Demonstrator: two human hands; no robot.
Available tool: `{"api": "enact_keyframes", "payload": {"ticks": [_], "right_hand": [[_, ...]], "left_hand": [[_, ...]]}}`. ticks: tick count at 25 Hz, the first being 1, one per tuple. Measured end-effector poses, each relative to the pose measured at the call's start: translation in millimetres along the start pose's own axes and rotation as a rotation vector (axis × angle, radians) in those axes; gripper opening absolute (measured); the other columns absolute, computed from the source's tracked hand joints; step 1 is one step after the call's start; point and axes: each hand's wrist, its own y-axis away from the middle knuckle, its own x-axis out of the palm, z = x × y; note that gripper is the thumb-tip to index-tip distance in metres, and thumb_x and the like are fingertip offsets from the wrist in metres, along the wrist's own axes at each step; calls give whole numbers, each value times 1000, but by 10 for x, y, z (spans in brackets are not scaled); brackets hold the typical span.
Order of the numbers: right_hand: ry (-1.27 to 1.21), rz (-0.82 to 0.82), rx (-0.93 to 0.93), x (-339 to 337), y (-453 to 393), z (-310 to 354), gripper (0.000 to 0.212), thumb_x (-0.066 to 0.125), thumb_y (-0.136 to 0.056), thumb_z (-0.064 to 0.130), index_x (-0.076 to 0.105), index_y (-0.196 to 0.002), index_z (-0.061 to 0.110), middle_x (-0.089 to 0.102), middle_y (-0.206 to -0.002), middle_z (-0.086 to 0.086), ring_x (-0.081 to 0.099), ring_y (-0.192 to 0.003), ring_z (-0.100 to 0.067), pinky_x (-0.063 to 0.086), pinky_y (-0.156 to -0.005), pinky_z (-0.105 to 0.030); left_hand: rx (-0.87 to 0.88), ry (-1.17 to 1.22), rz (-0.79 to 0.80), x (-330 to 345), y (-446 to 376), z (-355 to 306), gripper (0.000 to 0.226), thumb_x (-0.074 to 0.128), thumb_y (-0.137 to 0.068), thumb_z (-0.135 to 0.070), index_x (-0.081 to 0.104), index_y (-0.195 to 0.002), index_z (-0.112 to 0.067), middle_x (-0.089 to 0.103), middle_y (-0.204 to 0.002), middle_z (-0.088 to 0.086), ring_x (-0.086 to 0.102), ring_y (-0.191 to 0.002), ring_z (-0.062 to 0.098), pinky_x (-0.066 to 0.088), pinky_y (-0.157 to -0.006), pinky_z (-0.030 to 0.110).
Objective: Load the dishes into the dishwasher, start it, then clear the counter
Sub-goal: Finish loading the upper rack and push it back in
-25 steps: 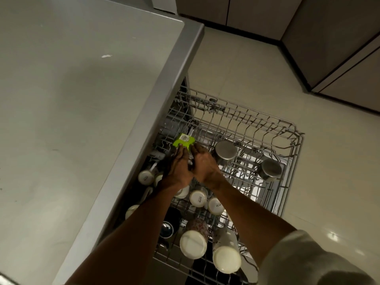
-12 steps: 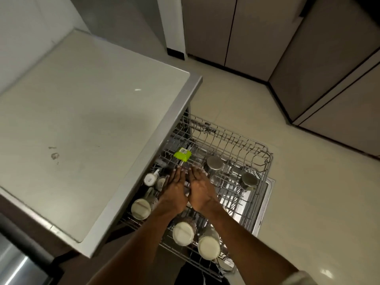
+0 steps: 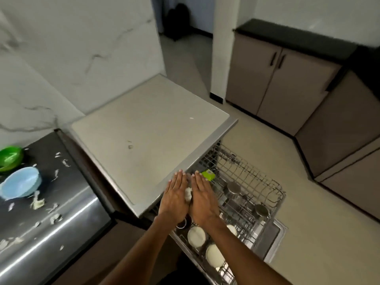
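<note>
Both hands hang flat and side by side over the near corner of the pulled-out upper dishwasher rack point(image 3: 257, 182); the left hand point(image 3: 174, 199) has its fingers straight and together, reaching over the steel edge of the dishwasher top point(image 3: 144, 128), and holds nothing; the right hand point(image 3: 202, 199) lies the same way, fingers straight, palm down, gripping nothing; the two hands are just beside each other, nearly touching at the heel. A small lime-green item point(image 3: 208, 175) sits in the rack just past the right fingertips; whether they touch it I cannot tell. Upturned white cups point(image 3: 196, 236) stand in the rack's near rows beneath the forearms; two upturned steel tumblers point(image 3: 233, 188) stand farther right. On the dark counter point(image 3: 67, 182) to the left sit a pale blue bowl point(image 3: 20, 185) and a green bowl point(image 3: 10, 158), close together, with pale food scraps point(image 3: 38, 203) scattered around them.
</note>
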Motion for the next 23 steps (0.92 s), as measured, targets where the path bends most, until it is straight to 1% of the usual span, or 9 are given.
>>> {"api": "enact_keyframes", "payload": {"ticks": [2,3,6,8,12,14,17,20,23], "right_hand": [[-3,1,-79,-66,-93,272,73,48,-99,15,7,-159,4,-2,-166,-12,-1,-155,-24,-14,-117,-31],[-17,-10,-113,-98,-142,410,71,47,-99,14,10,-158,4,1,-165,-12,2,-155,-24,-11,-119,-31],[42,-38,-242,-39,-314,900,54,42,-97,19,44,-147,1,38,-156,-17,38,-145,-27,21,-120,-38],[63,-19,-337,74,-419,1311,54,30,-99,27,53,-142,2,49,-149,-16,47,-139,-26,29,-117,-40],[60,24,-494,323,-540,2208,64,11,-102,37,31,-154,5,26,-162,-13,22,-152,-24,8,-122,-35],[103,31,-567,509,-575,2693,59,21,-104,34,31,-155,5,25,-163,-12,22,-152,-23,8,-122,-34],[99,82,-673,818,-588,3415,58,45,-102,24,31,-154,3,27,-162,-13,24,-151,-25,8,-122,-34],[83,151,-718,1036,-558,3930,64,45,-101,21,21,-158,5,18,-165,-12,13,-154,-22,-3,-121,-30],[105,182,-763,1210,-563,4294,65,41,-103,23,13,-159,5,9,-167,-11,5,-155,-21,-6,-121,-29]], "left_hand": [[-67,37,-92,-174,188,170,70,13,-95,-37,-10,-156,-13,-17,-163,5,-15,-152,20,-1,-126,37],[-96,63,-131,-253,265,250,73,4,-89,-39,-11,-155,-14,-19,-162,4,-17,-151,19,-3,-125,36],[-182,92,-252,-481,496,626,79,-8,-81,-40,-7,-156,-12,-17,-162,5,-15,-151,19,-5,-125,34],[-262,72,-293,-624,677,998,79,-8,-81,-36,-6,-156,-11,-18,-161,4,-15,-152,19,-8,-124,33],[-410,57,-331,-801,1128,1800,75,-6,-87,-39,-7,-156,-11,-21,-159,1,-19,-150,16,-13,-121,30],[-495,78,-353,-871,1422,2245,66,10,-96,-32,-5,-157,-11,-22,-157,0,-18,-151,16,-14,-120,29],[-606,153,-395,-930,1892,2880,68,30,-100,-18,-3,-158,-11,-19,-159,-2,-13,-153,16,-13,-121,28],[-681,213,-404,-928,2246,3297,67,32,-101,-18,-1,-159,-11,-12,-164,2,-11,-153,16,-12,-121,28],[-739,274,-411,-895,2474,3597,64,31,-103,-18,2,-159,-9,-5,-167,7,-8,-154,17,-3,-125,34]]}}
